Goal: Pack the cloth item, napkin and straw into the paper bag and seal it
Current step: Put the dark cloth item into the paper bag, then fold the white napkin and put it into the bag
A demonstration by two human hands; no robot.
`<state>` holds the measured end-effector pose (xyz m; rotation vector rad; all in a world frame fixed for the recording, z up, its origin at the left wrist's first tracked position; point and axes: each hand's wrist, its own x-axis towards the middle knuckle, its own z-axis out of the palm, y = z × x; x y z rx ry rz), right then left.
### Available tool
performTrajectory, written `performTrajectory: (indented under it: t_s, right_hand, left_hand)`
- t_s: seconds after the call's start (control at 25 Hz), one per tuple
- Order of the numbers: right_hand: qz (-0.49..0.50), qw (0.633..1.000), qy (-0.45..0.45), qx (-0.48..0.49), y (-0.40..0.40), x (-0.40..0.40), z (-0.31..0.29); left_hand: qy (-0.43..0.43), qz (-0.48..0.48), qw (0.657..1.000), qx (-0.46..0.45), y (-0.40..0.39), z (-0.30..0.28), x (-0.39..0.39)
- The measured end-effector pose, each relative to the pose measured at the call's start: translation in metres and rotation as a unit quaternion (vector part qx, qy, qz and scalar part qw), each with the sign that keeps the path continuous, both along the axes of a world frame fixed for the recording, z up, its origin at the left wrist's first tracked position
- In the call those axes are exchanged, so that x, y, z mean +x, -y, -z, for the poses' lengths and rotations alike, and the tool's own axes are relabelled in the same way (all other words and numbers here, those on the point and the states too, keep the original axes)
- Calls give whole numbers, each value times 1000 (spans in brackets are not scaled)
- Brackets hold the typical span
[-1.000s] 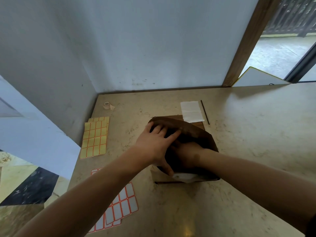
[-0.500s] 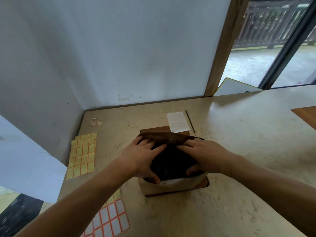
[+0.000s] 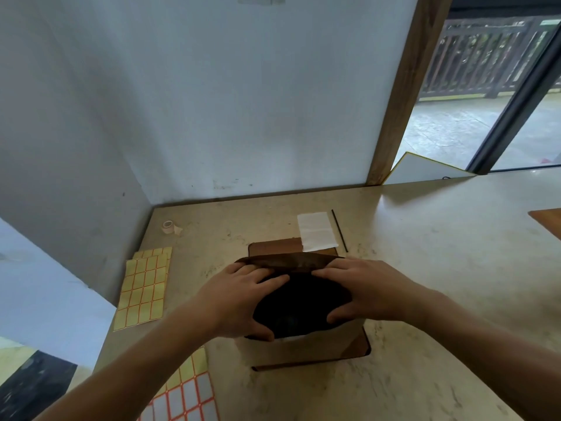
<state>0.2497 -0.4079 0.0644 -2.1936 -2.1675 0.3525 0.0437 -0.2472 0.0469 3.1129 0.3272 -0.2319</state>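
Both hands have barely shifted since half a second ago; the left hand [image 3: 239, 302] and right hand [image 3: 364, 290] still clasp the rim of the paper bag [image 3: 300, 308], holding its mouth spread. Its dark interior hides any contents. Beyond the right hand, the napkin [image 3: 315, 230] and straw [image 3: 339, 230] lie on the table [image 3: 440, 268].

Paper bag [image 3: 291, 262] brown, dark inside. Beyond bag: white napkin [image 3: 315, 231], black straw [image 3: 339, 230]. Left of bag: yellow label sheet [image 3: 142, 288], orange grid.
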Motion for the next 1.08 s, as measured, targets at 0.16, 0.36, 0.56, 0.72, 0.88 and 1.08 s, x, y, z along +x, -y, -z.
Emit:
performTrajectory:
  t_s: [0.16, 0.36, 0.56, 0.72, 0.88, 1.08]
  right_hand:
    - [-14, 999, -22, 27, -3, 5, -1]
    - [29, 984, -152, 84, -12, 24, -10]
    - [202, 942, -199, 181, -45, 83, 12]
    - [279, 941, -139, 131, -79, 136, 60]
    - [300, 946, -93, 75, -115, 172, 108]
    - [295, 953, -61, 41, -157, 196, 164]
  left_hand:
    - [9, 16, 1000, -18, -5, -4, 3]
    - [79, 44, 988, -123, -23, -27, 20]
    - [155, -31, 959, -235, -82, -9, 67]
    - [139, -97, 963, -211, -126, 40, 121]
    - [112, -136, 964, -199, -153, 91, 172]
    - [128, -184, 953, -202, -172, 153, 214]
